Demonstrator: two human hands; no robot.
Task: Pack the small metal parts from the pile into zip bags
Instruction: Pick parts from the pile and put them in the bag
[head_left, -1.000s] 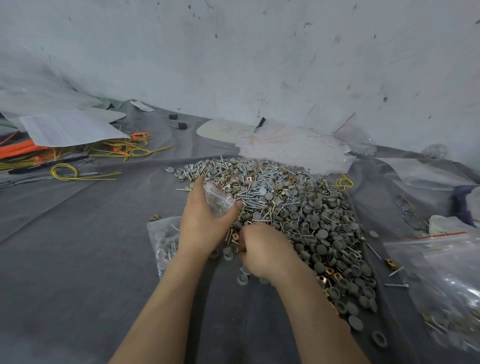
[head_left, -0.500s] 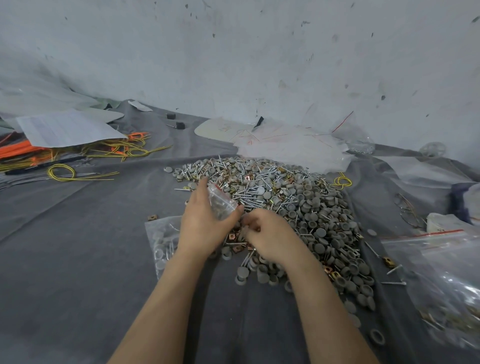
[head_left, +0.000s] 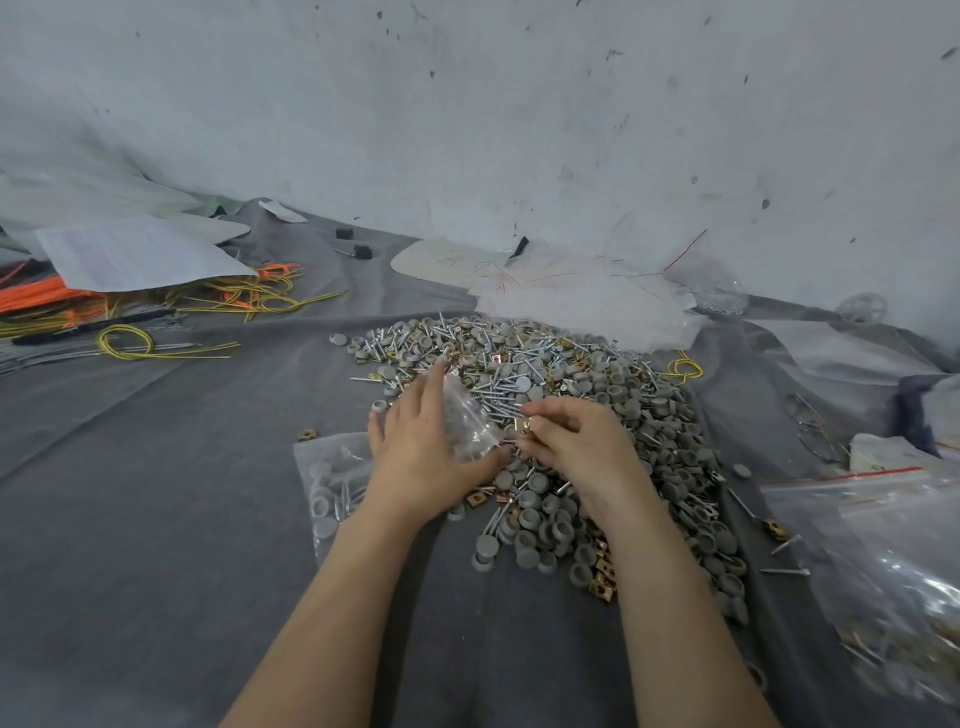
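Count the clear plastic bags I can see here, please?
3: a small bag in the left hand, a filled bag flat on the cloth under that wrist, a large bag at the far right. The plastic heap behind the pile may hide more.

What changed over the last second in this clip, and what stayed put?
The right hand rose from the near edge of the pile to the mouth of the small zip bag, now pinching a brass part. The left hand held that bag throughout; the filled bag stayed put.
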